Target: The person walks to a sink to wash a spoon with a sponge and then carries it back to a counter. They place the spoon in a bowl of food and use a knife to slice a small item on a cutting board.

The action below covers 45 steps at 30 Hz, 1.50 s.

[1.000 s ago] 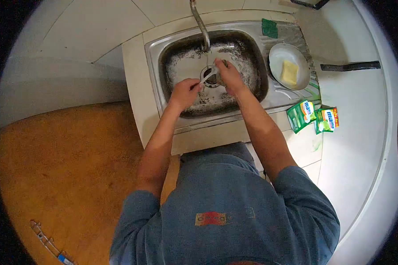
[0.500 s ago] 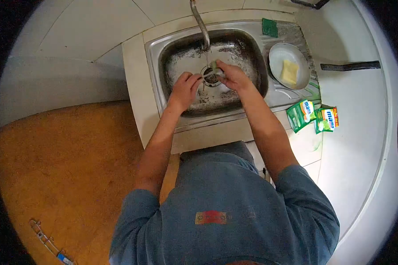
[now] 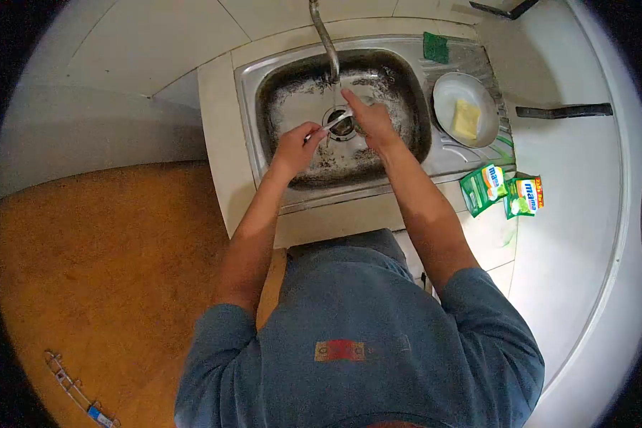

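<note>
Over the drain (image 3: 342, 128) of a stained steel sink (image 3: 364, 160), both my hands are on a slim, pale utensil (image 3: 339, 120) that looks like a piece of cutlery. My left hand (image 3: 297, 148) pinches its lower left end between thumb and fingers. The other end runs into my right hand (image 3: 373, 123), which is closed around it with one finger pointing up towards the tap; that end is hidden. A bent metal tap (image 3: 325, 43) hangs just above, with a thin stream of water below its spout.
Right of the basin, a white pan (image 3: 446, 89) with a yellow sponge (image 3: 466, 119) rests on the drainboard. A green scouring pad (image 3: 435, 47) lies behind it. Two green soap packets (image 3: 483, 190) are near the counter's right edge. A metal hook rack (image 3: 71, 385) lies on the floor.
My right hand has turned and shifted slightly on the utensil, its finger now pointing up. More of the utensil shows between my hands. My left hand stays nearly in place.
</note>
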Available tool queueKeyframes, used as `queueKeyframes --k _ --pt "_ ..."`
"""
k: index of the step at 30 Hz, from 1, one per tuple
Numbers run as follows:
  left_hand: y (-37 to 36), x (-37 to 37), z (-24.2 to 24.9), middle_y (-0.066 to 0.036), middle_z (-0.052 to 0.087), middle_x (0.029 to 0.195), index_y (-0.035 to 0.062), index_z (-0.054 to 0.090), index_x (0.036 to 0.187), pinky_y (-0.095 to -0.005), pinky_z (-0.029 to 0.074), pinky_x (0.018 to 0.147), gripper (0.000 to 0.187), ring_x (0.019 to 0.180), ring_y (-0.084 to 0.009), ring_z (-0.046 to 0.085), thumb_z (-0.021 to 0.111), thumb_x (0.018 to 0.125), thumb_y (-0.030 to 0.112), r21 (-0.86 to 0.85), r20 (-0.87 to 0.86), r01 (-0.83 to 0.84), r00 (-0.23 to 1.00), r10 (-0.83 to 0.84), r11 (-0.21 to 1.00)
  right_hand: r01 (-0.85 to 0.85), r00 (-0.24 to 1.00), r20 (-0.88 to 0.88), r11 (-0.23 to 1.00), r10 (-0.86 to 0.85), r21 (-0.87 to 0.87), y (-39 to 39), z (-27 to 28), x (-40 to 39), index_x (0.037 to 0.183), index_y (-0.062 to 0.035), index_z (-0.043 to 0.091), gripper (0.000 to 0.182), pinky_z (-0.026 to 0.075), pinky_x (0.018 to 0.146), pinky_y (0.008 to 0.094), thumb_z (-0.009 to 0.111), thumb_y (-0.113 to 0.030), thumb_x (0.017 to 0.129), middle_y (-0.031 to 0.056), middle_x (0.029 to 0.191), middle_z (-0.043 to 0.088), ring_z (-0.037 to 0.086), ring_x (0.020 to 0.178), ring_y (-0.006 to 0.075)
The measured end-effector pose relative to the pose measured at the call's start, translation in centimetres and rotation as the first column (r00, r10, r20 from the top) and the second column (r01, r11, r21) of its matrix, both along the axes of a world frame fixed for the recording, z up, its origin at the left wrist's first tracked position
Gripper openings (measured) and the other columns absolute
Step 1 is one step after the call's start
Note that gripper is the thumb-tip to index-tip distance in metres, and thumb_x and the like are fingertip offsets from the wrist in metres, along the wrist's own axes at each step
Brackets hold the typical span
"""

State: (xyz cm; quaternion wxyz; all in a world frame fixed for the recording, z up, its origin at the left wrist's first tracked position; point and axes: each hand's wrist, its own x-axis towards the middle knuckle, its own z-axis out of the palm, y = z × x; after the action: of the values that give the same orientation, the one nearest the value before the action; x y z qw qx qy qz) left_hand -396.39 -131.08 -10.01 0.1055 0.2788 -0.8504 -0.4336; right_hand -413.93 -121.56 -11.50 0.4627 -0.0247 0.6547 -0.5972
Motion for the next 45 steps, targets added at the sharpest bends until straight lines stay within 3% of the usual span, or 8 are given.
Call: queueKeyframes --k 11,20,24,28,35,38,40,45 --pt "-0.4 0.4 -1.1 -0.011 0.061 0.069 0.0037 0.062 0.098 -0.0329 0.045 0.059 0.022 0.059 -0.0197 0.055 0.058 0.092 0.025 0.356 0.09 -0.021 0.996 -0.012 0.934 0.01 0.996 0.091 0.993 0.001 -0.115 0.2 0.8 0.4 0.103 -0.0071 0.062 0.038 0.045 0.061 0.0297 0.069 -0.038 0.083 0.0034 0.09 0.061 0.057 0.076 0.0151" --pt "-0.7 0.6 -0.1 -0.014 0.066 0.088 0.0043 0.06 0.108 -0.0377 0.049 0.074 0.023 0.084 -0.0301 0.065 0.053 0.095 0.022 -0.333 -0.046 0.075 0.994 -0.096 0.94 0.101 0.994 0.05 0.994 -0.1 -0.037 -0.4 -3.6 0.6 0.097 0.0022 0.06 0.039 0.045 0.071 0.0418 0.052 -0.036 0.094 0.0117 0.084 0.061 0.057 0.076 0.0262" --pt "-0.7 0.7 -0.9 -0.008 0.062 0.076 0.0014 0.061 0.106 -0.0321 0.047 0.061 0.023 0.067 -0.0199 0.06 0.052 0.096 0.02 0.203 -0.092 0.002 0.996 0.017 0.979 0.028 0.796 -0.598 0.981 0.094 0.192 -0.4 -1.9 0.4 0.103 0.0038 0.06 0.046 0.045 0.072 0.0418 0.049 -0.04 0.096 0.0161 0.089 0.064 0.059 0.08 0.0278" --pt "-0.9 0.4 0.2 -0.001 0.055 0.068 0.001 0.062 0.104 -0.0247 0.043 0.051 0.023 0.056 -0.0083 0.051 0.05 0.097 0.019 0.656 0.011 0.006 1.0 -0.018 0.755 0.044 0.933 -0.359 0.979 0.032 0.2 -1.0 0.7 1.6 0.107 0.0053 0.06 0.048 0.045 0.074 0.0415 0.051 -0.04 0.095 0.017 0.096 0.065 0.06 0.088 0.0272" --pt "-1.1 -0.1 1.1 -0.003 0.059 0.067 0.0003 0.062 0.097 -0.0253 0.044 0.05 0.024 0.058 -0.0078 0.056 0.052 0.097 0.022 0.644 0.131 -0.048 0.99 -0.048 0.764 0.046 0.992 -0.112 0.987 -0.064 -0.156 -1.5 -4.9 1.0 0.118 0.0063 0.055 0.055 0.043 0.089 0.0359 0.053 -0.043 0.093 0.0159 0.103 0.061 0.056 0.09 0.0266" --pt "-0.7 0.4 0.8 -0.008 0.063 0.07 0.0004 0.062 0.097 -0.0318 0.048 0.053 0.023 0.06 -0.0181 0.061 0.052 0.096 0.021 0.536 0.192 -0.043 0.979 -0.072 0.843 0.167 0.978 0.151 0.977 -0.147 -0.13 -1.3 -0.1 0.9 0.117 0.0046 0.055 0.053 0.045 0.087 0.0389 0.053 -0.043 0.093 0.0143 0.102 0.059 0.054 0.085 0.0264" --pt "-0.5 0.7 0.5 -0.014 0.064 0.077 0.0018 0.063 0.101 -0.0394 0.05 0.06 0.022 0.066 -0.0326 0.062 0.052 0.095 0.02 -0.216 0.212 0.172 0.969 -0.125 0.961 0.241 0.926 0.307 0.97 -0.219 -0.033 -1.2 -0.2 0.5 0.116 0.0035 0.055 0.051 0.047 0.083 0.0415 0.052 -0.043 0.094 0.0135 0.102 0.057 0.054 0.084 0.0261" --pt "-0.5 0.6 0.1 -0.017 0.062 0.087 0.0027 0.065 0.102 -0.0436 0.048 0.067 0.024 0.077 -0.0391 0.061 0.054 0.093 0.022 -0.328 0.158 0.18 0.978 -0.134 0.927 0.104 0.969 0.218 0.993 -0.113 0.051 -0.1 -0.2 -0.4 0.117 -0.0019 0.056 0.05 0.052 0.068 0.0412 0.058 -0.044 0.09 0.0127 0.108 0.057 0.055 0.089 0.026"
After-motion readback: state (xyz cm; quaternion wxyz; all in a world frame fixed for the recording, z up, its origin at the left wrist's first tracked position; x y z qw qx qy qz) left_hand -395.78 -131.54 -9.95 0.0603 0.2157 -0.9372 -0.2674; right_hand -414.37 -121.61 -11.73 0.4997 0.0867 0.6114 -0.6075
